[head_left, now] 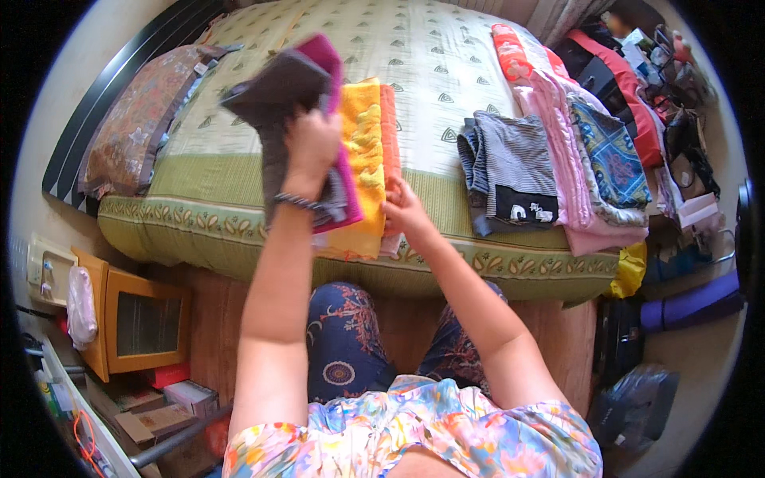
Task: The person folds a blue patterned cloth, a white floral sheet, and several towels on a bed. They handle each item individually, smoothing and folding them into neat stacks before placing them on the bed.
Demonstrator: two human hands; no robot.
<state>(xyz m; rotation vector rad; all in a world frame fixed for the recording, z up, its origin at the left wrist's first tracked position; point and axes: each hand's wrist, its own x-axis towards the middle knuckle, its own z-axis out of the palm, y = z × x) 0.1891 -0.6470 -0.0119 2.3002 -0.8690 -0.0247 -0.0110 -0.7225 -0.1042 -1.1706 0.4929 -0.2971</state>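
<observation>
My left hand (311, 145) is closed round a folded grey cloth (279, 84) with a magenta side (347, 187). It holds the cloth tilted up over the edge of the bed, and the cloth's upper part is blurred. Right beside it lies a folded yellow towel (362, 151), with a folded orange towel (390, 131) showing along its right side. My right hand (406, 211) grips the near right edge of these towels, its fingers bent and partly hidden by the fabric.
The bed (442, 187) has a green and cream cover. To the right lie folded striped clothes (514, 151), a pink blanket (554, 147) and a blue patterned cloth (610, 155). A pillow (131, 119) rests at the left. A wooden cabinet (147, 319) stands at lower left.
</observation>
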